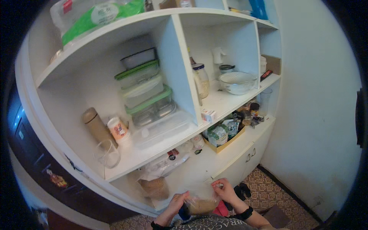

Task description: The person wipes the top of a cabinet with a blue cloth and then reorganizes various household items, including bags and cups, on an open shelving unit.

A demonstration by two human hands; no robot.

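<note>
Low in the view, close to the body, a clear plastic bag point(202, 204) with brownish contents hangs between both hands. My left hand point(177, 201) pinches its left edge, and my right hand point(224, 190) pinches the upper right edge with thumb and fingers. What fills the bag is too blurred to name. A second bag with brown contents point(155, 188) rests on the lower shelf, left of my left hand. Beside it lies a clear and white plastic package point(166, 164).
White shelving point(152, 155) holds stacked food containers point(146, 95), a tan flask point(96, 123), paper cups point(119, 132), a glass cup point(107, 153), a glass bowl point(238, 83) and a jar point(202, 82). A yellow-edged box point(220, 148) of packets stands below. Cabinet doors point(244, 164) are beneath it.
</note>
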